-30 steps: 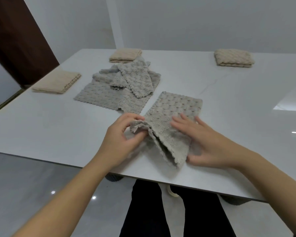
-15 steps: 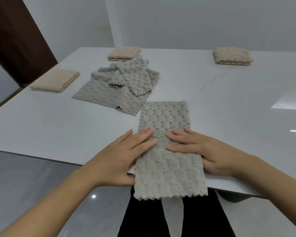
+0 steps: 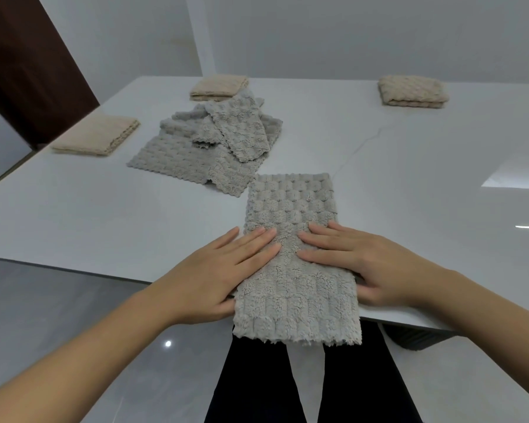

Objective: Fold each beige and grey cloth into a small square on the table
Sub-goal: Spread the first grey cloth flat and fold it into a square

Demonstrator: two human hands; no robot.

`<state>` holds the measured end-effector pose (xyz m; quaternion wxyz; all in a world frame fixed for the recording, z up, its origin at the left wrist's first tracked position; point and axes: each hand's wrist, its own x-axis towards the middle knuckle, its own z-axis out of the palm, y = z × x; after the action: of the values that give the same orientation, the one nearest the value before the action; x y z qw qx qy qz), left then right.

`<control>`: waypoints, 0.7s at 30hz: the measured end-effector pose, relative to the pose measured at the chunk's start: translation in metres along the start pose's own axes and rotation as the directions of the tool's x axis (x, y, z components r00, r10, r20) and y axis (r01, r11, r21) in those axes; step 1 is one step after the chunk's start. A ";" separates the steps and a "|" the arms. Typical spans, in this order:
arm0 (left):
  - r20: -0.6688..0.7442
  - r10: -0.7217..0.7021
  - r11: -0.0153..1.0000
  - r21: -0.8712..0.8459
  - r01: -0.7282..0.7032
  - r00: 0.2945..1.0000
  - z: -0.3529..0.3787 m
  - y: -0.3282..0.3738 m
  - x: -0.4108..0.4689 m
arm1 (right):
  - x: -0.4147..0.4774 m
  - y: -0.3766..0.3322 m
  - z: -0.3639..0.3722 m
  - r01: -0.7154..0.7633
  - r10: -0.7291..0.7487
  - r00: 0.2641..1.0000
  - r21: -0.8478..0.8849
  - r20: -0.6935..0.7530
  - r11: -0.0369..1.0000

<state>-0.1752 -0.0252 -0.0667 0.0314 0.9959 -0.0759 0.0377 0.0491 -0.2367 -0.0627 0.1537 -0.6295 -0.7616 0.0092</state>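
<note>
A grey cloth (image 3: 293, 254), folded into a long strip, is lying at the near edge of the white table (image 3: 409, 184), its near end hanging over. The left hand (image 3: 220, 276) and right hand (image 3: 367, 267) are pressing it flat, fingers straight and close together. Unfolded grey cloths (image 3: 208, 148) are lying heaped just beyond.

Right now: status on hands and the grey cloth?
Left hand and right hand flat, pressing grey cloth. Cloth folded to a long strip, near end overhanging table edge. Unfolded grey pile beyond, not blocking.

Cloth strip (image 3: 290, 227) overhanging table (image 3: 89, 215) edge, cloth heap (image 3: 214, 141) behind-left
</note>
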 end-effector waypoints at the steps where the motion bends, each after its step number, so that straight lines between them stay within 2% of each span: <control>1: 0.001 -0.004 1.000 -0.012 0.004 1.000 0.000 -0.001 0.000 | 0.000 0.000 0.000 0.002 -0.002 1.000 0.001 0.006 1.000; 3: -0.017 -0.021 0.998 -0.068 0.020 1.000 0.001 -0.003 0.002 | 0.001 0.000 0.001 -0.006 0.006 1.000 0.030 -0.002 1.000; 5: -0.037 -0.078 0.974 -0.216 0.068 0.996 -0.001 -0.003 0.007 | 0.002 -0.002 -0.002 -0.063 0.068 0.997 0.151 -0.031 0.986; 6: -0.037 -0.138 0.932 -0.344 0.117 0.990 -0.004 -0.001 0.009 | 0.004 -0.003 -0.003 -0.117 0.130 0.991 0.254 -0.033 0.960; 8: -0.065 -0.306 0.766 -0.609 0.206 0.950 -0.013 0.003 0.015 | 0.009 -0.005 -0.007 -0.209 0.258 0.965 0.476 -0.039 0.854; 10: -0.154 -0.490 0.647 -0.724 0.240 0.858 -0.018 -0.001 0.027 | 0.019 -0.008 -0.013 -0.279 0.432 0.897 0.635 -0.096 0.721; 12: -0.155 -0.640 0.590 -0.727 0.352 0.752 -0.024 -0.007 0.045 | 0.034 -0.006 -0.017 -0.404 0.623 0.771 0.656 -0.131 0.638; 15: -0.116 -0.759 0.545 -0.651 0.528 0.640 -0.031 -0.011 0.073 | 0.057 0.005 -0.021 -0.618 0.784 0.617 0.575 -0.068 0.536; 18: -0.092 -0.800 0.539 -0.543 0.644 0.593 -0.033 -0.014 0.096 | 0.072 0.018 -0.025 -0.723 0.857 0.515 0.547 0.020 0.422; 21: -0.075 -0.818 0.546 -0.413 0.729 0.570 -0.028 -0.024 0.108 | 0.079 0.023 -0.028 -0.783 0.884 0.462 0.499 0.069 0.371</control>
<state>-0.0668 -0.0161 -0.0320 0.2239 0.8893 0.3748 0.1360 0.0653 -0.1610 -0.0230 0.3522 -0.8677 -0.2875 0.2007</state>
